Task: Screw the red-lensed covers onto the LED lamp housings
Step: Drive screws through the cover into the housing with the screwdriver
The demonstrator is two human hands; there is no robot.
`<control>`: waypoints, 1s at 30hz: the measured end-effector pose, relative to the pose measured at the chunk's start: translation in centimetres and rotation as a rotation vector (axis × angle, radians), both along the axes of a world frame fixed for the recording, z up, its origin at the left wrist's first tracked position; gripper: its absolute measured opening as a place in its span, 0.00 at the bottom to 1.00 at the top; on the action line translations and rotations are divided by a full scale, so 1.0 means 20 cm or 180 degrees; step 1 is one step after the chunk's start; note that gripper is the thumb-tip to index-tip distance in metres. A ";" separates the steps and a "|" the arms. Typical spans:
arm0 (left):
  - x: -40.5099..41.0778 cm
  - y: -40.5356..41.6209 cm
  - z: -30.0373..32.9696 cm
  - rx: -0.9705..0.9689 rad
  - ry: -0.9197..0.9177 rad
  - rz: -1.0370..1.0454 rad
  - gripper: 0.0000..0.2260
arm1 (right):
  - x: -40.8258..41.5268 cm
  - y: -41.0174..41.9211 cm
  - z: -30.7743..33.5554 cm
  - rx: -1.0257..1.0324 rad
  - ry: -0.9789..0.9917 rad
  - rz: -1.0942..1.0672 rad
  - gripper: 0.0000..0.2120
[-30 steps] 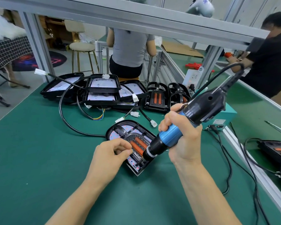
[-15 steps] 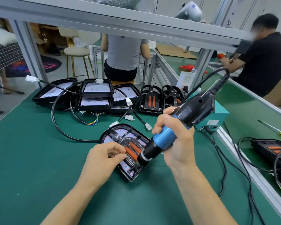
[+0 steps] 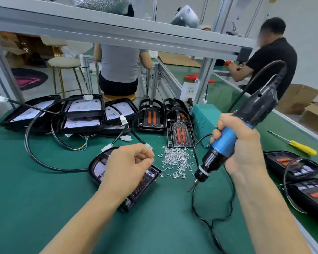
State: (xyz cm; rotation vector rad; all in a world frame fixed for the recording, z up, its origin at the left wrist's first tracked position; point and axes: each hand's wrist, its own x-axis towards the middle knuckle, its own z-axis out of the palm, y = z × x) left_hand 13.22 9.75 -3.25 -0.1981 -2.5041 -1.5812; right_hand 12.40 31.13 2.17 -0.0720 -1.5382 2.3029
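Both hands raised (right hand [image 3: 240, 143] on screwdriver [image 3: 228, 142])

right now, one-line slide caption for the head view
Right hand lifts the electric screwdriver off the lamp housing while the left hand hovers above it, beside loose screws.

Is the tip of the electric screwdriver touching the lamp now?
No, the electric screwdriver in the right hand has its tip over the green mat, apart from the lamp.

A green desk [image 3: 35, 208] under a grey metal frame [image 3: 117, 32]; a stool [image 3: 64, 63] far left, cardboard boxes [image 3: 299, 99] right.
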 end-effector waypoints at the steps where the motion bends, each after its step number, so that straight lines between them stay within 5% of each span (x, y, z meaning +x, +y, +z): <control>1: -0.01 0.03 0.00 -0.0159 0.0047 -0.0065 0.08 | 0.00 0.04 0.00 0.0105 -0.0081 -0.0066 0.11; 12: -0.22 0.31 -0.06 -0.1855 0.0438 -0.0339 0.09 | -0.06 0.38 -0.21 0.1588 -0.1799 -0.0150 0.11; 20: -0.37 0.44 -0.16 -0.3063 0.0130 -0.0440 0.12 | -0.16 0.39 -0.47 0.2704 -0.2528 -0.0176 0.20; 26: -0.38 0.44 -0.20 -0.3021 0.0429 -0.0416 0.23 | -0.12 0.49 -0.42 0.1889 -0.2093 -0.0375 0.16; 30: -0.35 0.49 -0.18 -0.2203 0.0364 -0.0548 0.34 | -0.11 0.49 -0.35 0.1805 -0.1826 -0.0298 0.16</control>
